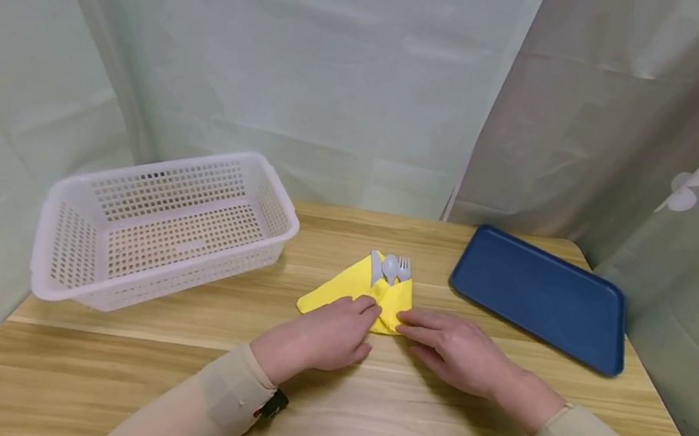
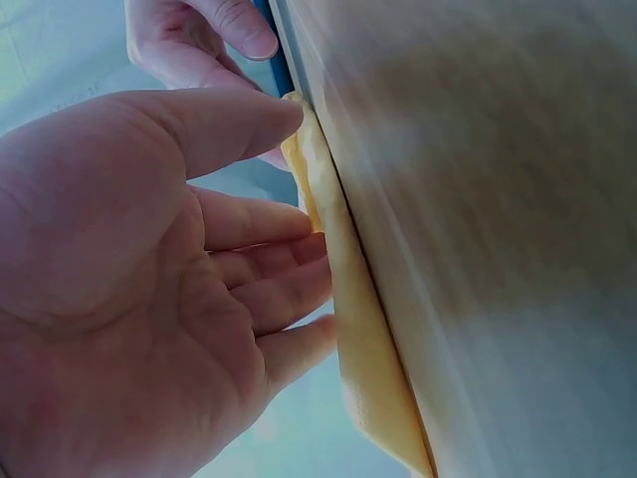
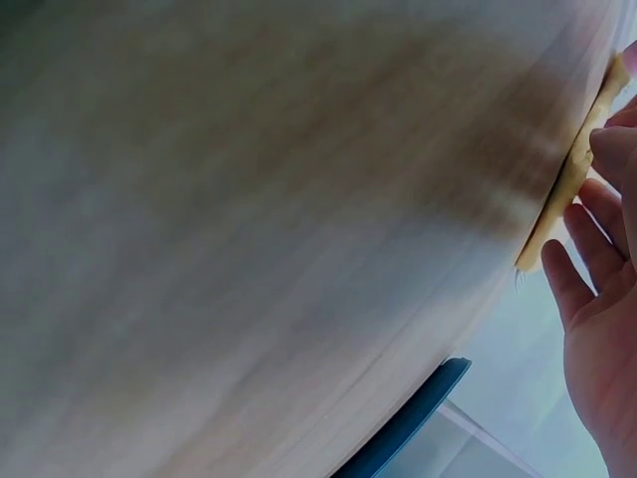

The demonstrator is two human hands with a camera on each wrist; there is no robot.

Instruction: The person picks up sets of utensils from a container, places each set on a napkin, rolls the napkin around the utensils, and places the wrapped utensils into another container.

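A yellow cloth napkin [image 1: 337, 287] lies on the table, its right part folded over the lower ends of a grey knife [image 1: 376, 268], spoon [image 1: 390, 268] and fork [image 1: 404, 268]. Their upper ends stick out at the far side. My left hand [image 1: 332, 332] presses its fingertips onto the folded cloth, fingers nearly straight; in the left wrist view the thumb stands apart from them, close to the napkin [image 2: 363, 339]. From the right, my right hand [image 1: 456, 350] touches the napkin's right edge with extended fingertips. The right wrist view shows its relaxed fingers along the napkin [image 3: 559, 204].
A white perforated plastic basket [image 1: 158, 286] stands at the left of the wooden table [image 1: 349, 420]. Toward the back right lies a blue rectangular tray [image 1: 539, 294]. Pale curtains [image 1: 320, 65] hang behind the table and along both sides.
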